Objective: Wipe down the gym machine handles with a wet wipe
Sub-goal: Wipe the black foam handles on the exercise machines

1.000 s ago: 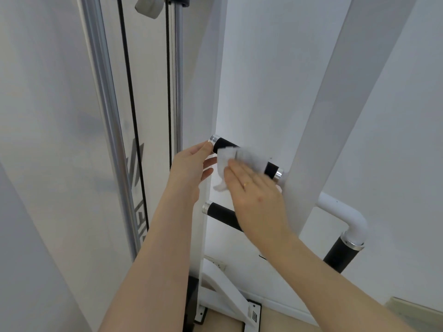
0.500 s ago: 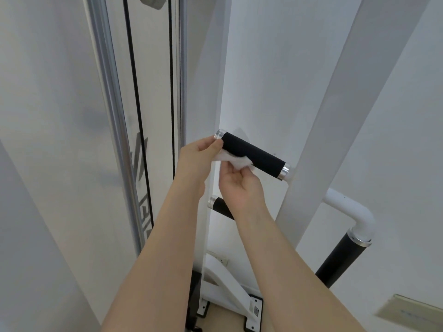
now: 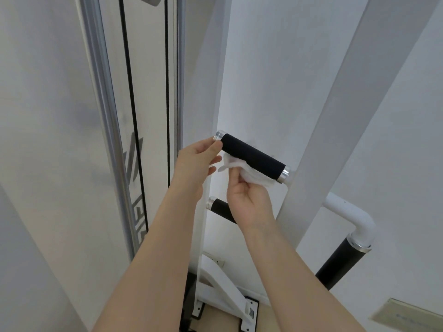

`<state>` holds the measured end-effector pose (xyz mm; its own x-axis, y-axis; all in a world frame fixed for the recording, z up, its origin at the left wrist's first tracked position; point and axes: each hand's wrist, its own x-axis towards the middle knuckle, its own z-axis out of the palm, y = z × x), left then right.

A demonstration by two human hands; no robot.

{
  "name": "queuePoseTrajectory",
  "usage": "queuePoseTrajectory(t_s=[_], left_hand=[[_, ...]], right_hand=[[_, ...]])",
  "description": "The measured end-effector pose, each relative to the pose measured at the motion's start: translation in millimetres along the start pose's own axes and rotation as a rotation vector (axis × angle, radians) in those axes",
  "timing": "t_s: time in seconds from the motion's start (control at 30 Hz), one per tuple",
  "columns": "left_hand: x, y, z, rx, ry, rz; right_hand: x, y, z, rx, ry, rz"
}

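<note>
Two hands are at work on the upper handle (image 3: 253,158), so take them left to right. Your left hand (image 3: 195,161) steadies the free end: thumb and forefinger lie nearly straight against the silver end cap (image 3: 220,136), touching it rather than wrapping it, with the other fingers relaxed below. Just right of those fingertips, the wet wipe (image 3: 247,172) is bunched under the black grip, pressed up against its underside by your right hand (image 3: 249,200), whose fingers are curled round the cloth. The wipe looks light, limp and damp, so it will likely fold and slide off your fingers unless you keep it gathered in the palm; hold it by the bunched middle, not a loose corner. The grip looks like a firm foam or rubber sleeve on a rigid bar, which should take firm pressure. Below your right wrist sits a second handle (image 3: 219,208), and further right a third, angled handle (image 3: 340,265), both apparently yet to be wiped.
</note>
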<state>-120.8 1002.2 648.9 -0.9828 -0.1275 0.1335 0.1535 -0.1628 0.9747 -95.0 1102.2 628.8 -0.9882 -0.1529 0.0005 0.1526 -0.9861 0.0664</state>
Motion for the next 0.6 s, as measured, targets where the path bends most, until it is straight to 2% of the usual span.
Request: queuePoseTrajectory(t_s=[0.1,0.2,0.3,0.4,0.43,0.47,0.53,0.6], left_hand=[[-2.3,-0.9,3.4,0.023,0.001,-0.006],[-3.6,-8.3,5.3,0.055,0.021,-0.066],[-7.4,-14.5,16.0,-0.025,-0.03,-0.085],[-9.5,-15.6,19.3,-0.102,0.023,-0.08],[-10.2,-15.5,16.7,-0.12,0.055,-0.073],[-10.5,-15.1,13.3,-0.148,0.076,-0.07],[-12.4,-11.8,6.2,-0.25,0.071,-0.076],[-16.7,-8.5,4.4,-0.317,0.061,-0.093]], right_hand=[[10.5,10.5,12.7,-0.119,0.16,-0.038],[-8.6,9.0,12.8,-0.455,0.19,-0.119],[-44.1,4.1,14.3,-1.013,0.098,-0.355],[-52.5,1.1,36.9,-1.77,-0.017,-0.946],[-48.6,3.3,47.3,-1.955,-0.082,-1.054],[-40.3,5.6,54.2,-2.163,-0.137,-1.091],[-17.4,14.3,56.1,-2.663,-0.192,-1.009],[5.1,24.6,45.6,-2.965,-0.189,-0.952]])
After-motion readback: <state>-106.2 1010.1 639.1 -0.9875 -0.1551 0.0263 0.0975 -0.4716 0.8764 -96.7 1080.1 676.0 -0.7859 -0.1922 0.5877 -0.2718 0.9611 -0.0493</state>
